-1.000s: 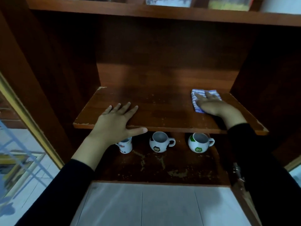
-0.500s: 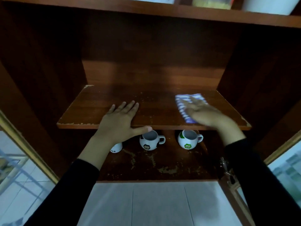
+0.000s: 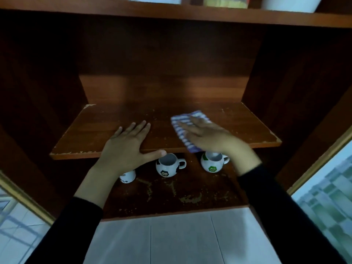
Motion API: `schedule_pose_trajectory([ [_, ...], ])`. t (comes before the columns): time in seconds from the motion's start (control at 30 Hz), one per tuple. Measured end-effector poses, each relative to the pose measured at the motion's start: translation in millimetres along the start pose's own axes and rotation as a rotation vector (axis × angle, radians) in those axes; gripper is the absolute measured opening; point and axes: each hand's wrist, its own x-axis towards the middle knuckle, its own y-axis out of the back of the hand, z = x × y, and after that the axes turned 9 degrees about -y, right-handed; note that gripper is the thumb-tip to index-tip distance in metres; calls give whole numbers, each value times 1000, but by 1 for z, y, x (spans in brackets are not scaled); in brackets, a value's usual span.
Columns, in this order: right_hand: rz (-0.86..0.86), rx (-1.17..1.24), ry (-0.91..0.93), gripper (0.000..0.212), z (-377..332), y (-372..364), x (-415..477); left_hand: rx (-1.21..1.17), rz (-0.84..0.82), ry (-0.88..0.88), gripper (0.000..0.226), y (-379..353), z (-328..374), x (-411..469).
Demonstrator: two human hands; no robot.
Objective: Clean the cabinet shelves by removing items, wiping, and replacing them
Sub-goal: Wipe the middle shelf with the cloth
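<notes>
**Spotter:** Where's the cloth?

**Operator:** The blue-and-white striped cloth [image 3: 180,121] lies on the middle shelf [image 3: 243,128], right of centre, with its near corner hanging just past the front lip. My right hand [image 3: 207,136] lies flat on top of it, fingers straight and spread, pressing rather than gripping. It's blurred, so I can't tell you the exact finger placement.

**Spotter:** And the other one?

**Operator:** My left hand [image 3: 127,147] is spread wide on the bare wood near the front, thumb along the shelf's edge, holding nothing. I read it as a brace.

**Spotter:** How will that cloth behave?

**Operator:** I'd judge it thin, soft and light. It'll bunch or slide out from under my palm unless I keep the pressure even. To lift it, I'd pinch the overhanging near corner.

**Spotter:** Anything fragile nearby?

**Operator:** Three small mugs stand on the lower shelf [image 3: 190,195]. A football-patterned mug [image 3: 167,166] is in the middle, a green-marked mug [image 3: 211,164] is below the cloth, and a third mug [image 3: 128,176] is half hidden behind my left wrist. They look like ceramic, so hard, smooth and breakable. I'd take each by the handle or round the body.
</notes>
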Motion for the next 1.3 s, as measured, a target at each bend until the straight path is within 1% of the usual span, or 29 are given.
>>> schedule_pose_trajectory([
  [0.03,8,1,-66,48,29,4,-1,-3,1,0,122,0,0,1],
  [0.13,63,9,-384,49,98,20,1,-39,-34,4,125,4,1,3],
  [0.17,73,17,-458,51,108,25,6,-55,-50,6,126,7,2,4],
  [0.23,77,17,-510,53,105,31,20,-78,-84,0,127,13,4,9],
  [0.33,56,-2,-432,54,62,30,41,-82,-117,-19,128,16,8,16],
  [0.4,41,-19,-296,53,20,22,45,-107,-123,-15,127,13,7,18],
  [0.47,32,-23,-106,51,-20,12,30,-113,-122,-4,124,8,6,17],
  [0.5,34,-21,-29,51,-33,5,17,-104,-120,-1,122,7,6,16],
  [0.53,42,-16,11,50,-37,-1,4,-96,-117,1,121,5,5,15],
  [0.57,60,-10,7,49,-30,-4,-7,-92,-115,4,120,5,4,15],
  [0.6,87,-3,-38,49,-15,-2,-17,-89,-113,5,120,5,5,14],
  [0.67,120,-5,-223,49,33,9,-28,-81,-105,7,123,5,6,15],
  [0.73,102,-4,-430,50,76,21,-29,-69,-92,10,123,4,7,16],
  [0.77,92,-6,-497,52,89,25,-25,-64,-84,10,123,3,7,16],
  [0.83,99,-10,-560,53,92,26,-8,-57,-74,8,122,3,8,16],
  [0.9,109,-22,-545,53,67,25,11,-59,-71,8,122,3,8,15],
  [0.93,104,-25,-500,52,48,23,17,-60,-73,10,123,3,8,15],
  [0.97,98,-29,-429,52,25,19,22,-60,-80,10,124,3,8,15],
  [1.07,88,-40,-125,51,-43,1,12,-68,-101,10,126,5,8,15],
  [1.13,71,-23,3,49,-53,-5,-5,-75,-107,13,127,6,7,14],
  [1.2,81,13,-14,48,-22,-2,-19,-81,-104,9,125,6,8,13],
  [1.23,100,17,-82,48,4,1,-24,-77,-104,7,123,6,8,13],
  [1.3,111,11,-311,48,56,12,-32,-65,-102,1,123,7,9,13],
])
